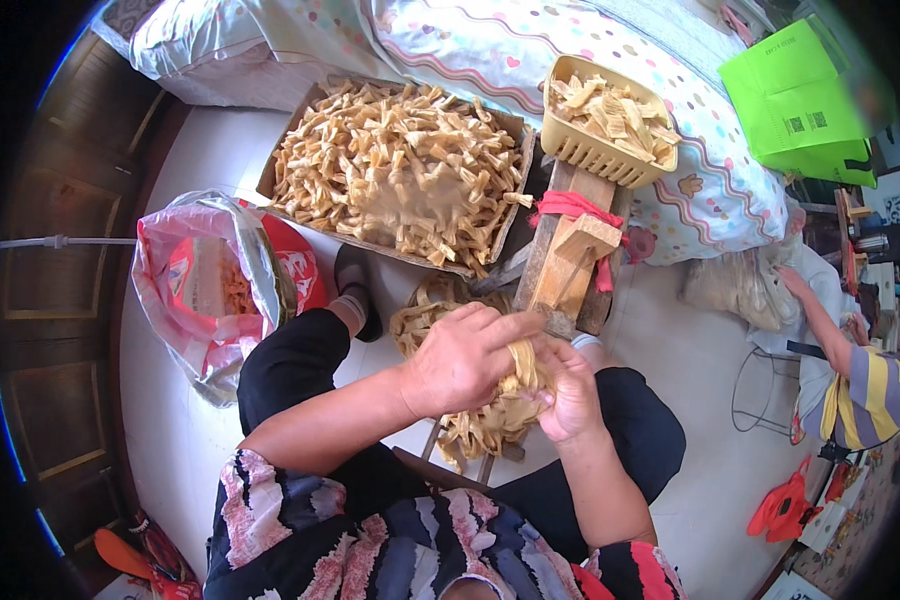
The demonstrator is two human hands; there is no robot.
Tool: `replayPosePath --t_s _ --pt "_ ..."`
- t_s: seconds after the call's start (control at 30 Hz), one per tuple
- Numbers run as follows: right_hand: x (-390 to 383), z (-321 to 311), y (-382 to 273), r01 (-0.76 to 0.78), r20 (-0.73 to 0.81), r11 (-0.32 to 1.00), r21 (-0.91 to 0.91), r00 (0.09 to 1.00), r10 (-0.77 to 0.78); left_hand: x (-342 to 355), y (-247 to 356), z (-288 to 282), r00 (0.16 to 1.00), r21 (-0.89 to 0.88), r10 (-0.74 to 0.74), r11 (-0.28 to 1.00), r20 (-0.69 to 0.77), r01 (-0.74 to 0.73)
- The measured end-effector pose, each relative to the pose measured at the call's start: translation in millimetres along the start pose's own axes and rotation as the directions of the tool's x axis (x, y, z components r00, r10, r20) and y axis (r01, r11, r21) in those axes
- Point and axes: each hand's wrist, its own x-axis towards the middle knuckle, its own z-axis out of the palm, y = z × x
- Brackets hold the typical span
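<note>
My left hand (pixel 462 357) and my right hand (pixel 570 392) meet over my lap, both gripping one pale tan strip (pixel 523 362) that is being folded or knotted between the fingers. Under my hands lies a heap of the same loose tan strips (pixel 480 428). Beyond my knees stands a wooden frame (pixel 570 255) bound with a red cloth band (pixel 570 205). A cardboard tray (pixel 290 140) full of knotted tan pieces (pixel 400 170) sits on the floor ahead. A yellow plastic basket (pixel 595 150) holding more strips rests on top of the wooden frame.
A red and white plastic bag (pixel 210 290) lies open on the floor at my left. A bed with a dotted quilt (pixel 530 45) runs across the back, with green bags (pixel 805 95) on it. Another person in a striped sleeve (pixel 870 395) works at the right.
</note>
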Motion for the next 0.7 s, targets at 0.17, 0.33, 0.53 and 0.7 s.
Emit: replayPosePath --t_s 0.17,0.33,0.53,0.7 --pt "-4.0 -11.4 -2.6 0.255 0.051 0.697 -0.67 0.953 -0.299 -2.5 10.8 -2.2 0.917 -0.16 -0.341 0.913 0.208 0.376" --pt "-0.8 -7.3 0.4 0.438 0.41 -0.008 -0.899 0.836 -0.363 -7.2 11.9 6.1 0.874 0.0 -0.38 0.917 0.303 0.398" --pt "7.6 -22.0 8.0 0.252 0.151 0.357 -0.9 0.946 -0.286 -2.4 8.7 4.1 0.943 -0.242 -0.244 0.924 0.227 0.298" --pt "-9.8 4.2 -2.9 -0.061 0.095 0.942 -0.331 0.991 0.098 9.8 11.4 -42.8 0.9 -0.768 -0.387 0.509 0.199 0.388"
